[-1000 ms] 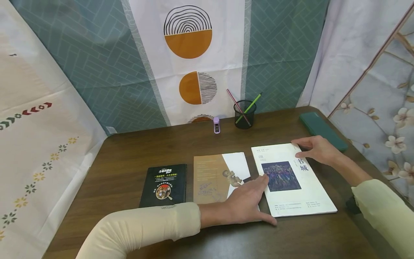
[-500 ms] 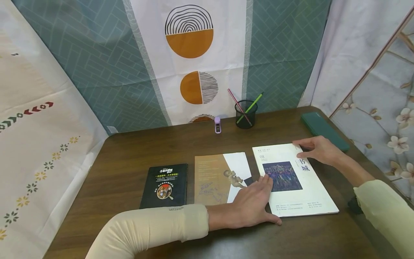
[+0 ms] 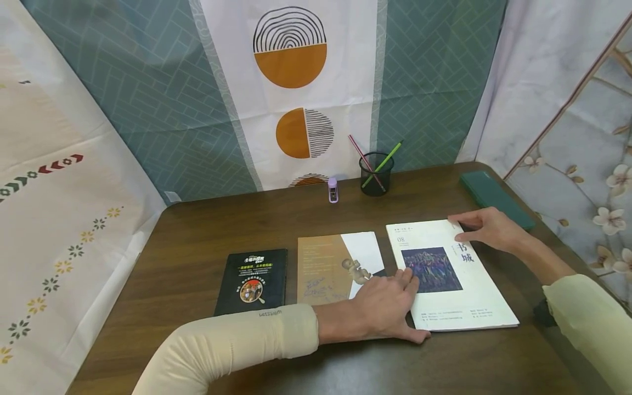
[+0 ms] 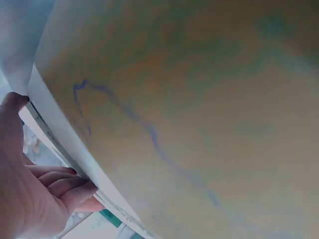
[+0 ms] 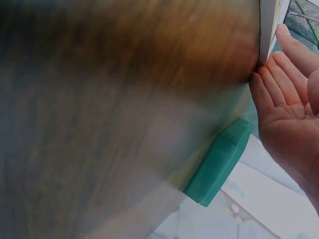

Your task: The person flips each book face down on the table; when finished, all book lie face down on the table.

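Note:
A white magazine [image 3: 471, 288] with a dark picture on its cover lies flat on the table's right side. Along its lower left edge, my left hand [image 3: 380, 310] rests with extended fingers and the thumb spread toward the near corner. At the far right corner is my right hand [image 3: 496, 231], its thumb near the cover and its fingers against the edge, as the right wrist view shows the magazine [image 5: 268, 30] beside the fingertips. Under my left wrist lies a brown-and-white booklet [image 3: 320, 260], partly covered. A black book [image 3: 257, 271] lies further left.
A dark green case [image 3: 496, 198] lies at the right edge. Behind stands a black mesh pen cup [image 3: 376, 184] with two pencils, beside a small purple object [image 3: 333, 190]. Patterned cloths [image 3: 424, 82] hang around the wooden table [image 3: 163, 269].
My left hand has shifted slightly right against the magazine's left edge. My right hand stays at the far right corner. The whole head view has drifted slightly.

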{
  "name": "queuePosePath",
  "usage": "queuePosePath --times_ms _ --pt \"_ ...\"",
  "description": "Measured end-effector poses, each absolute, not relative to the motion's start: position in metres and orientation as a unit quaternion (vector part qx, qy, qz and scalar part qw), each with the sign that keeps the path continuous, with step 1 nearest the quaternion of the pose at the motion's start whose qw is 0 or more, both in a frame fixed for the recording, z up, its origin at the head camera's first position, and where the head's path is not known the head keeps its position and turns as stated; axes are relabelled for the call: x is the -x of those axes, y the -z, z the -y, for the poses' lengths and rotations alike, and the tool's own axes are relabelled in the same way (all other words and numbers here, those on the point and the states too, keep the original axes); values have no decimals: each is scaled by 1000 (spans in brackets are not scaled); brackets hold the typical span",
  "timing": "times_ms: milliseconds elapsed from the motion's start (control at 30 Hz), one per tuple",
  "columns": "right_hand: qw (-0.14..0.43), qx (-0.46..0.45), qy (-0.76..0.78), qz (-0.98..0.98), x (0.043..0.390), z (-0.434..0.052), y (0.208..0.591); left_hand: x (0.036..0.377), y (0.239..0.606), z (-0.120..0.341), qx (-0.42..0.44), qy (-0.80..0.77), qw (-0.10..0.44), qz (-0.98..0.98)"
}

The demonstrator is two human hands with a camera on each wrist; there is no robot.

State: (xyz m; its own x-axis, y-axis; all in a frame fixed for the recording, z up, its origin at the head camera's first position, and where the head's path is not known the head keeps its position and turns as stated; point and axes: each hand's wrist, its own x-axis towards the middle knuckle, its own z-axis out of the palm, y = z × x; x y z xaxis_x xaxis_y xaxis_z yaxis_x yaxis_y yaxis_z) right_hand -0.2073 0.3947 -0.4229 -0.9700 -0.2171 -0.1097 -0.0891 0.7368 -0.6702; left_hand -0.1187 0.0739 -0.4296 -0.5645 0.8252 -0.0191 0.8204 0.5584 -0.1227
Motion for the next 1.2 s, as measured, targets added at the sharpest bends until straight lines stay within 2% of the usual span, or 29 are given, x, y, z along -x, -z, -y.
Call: queuePosePath --times_ms 233,367,533,767,1200 --pt "86 100 354 -926 205 -396 424 122 426 -73 475 -86 11 876" --pt "81 136 360 -919 203 -398 424 124 422 -72 480 -91 26 872" --pt "96 165 363 -912 200 -403 424 125 416 -70 485 -84 57 869" --pt "114 194 356 -907 196 -408 426 129 406 -68 481 -40 52 874" --pt "101 213 355 -904 195 -414 428 140 382 -65 486 71 125 862"
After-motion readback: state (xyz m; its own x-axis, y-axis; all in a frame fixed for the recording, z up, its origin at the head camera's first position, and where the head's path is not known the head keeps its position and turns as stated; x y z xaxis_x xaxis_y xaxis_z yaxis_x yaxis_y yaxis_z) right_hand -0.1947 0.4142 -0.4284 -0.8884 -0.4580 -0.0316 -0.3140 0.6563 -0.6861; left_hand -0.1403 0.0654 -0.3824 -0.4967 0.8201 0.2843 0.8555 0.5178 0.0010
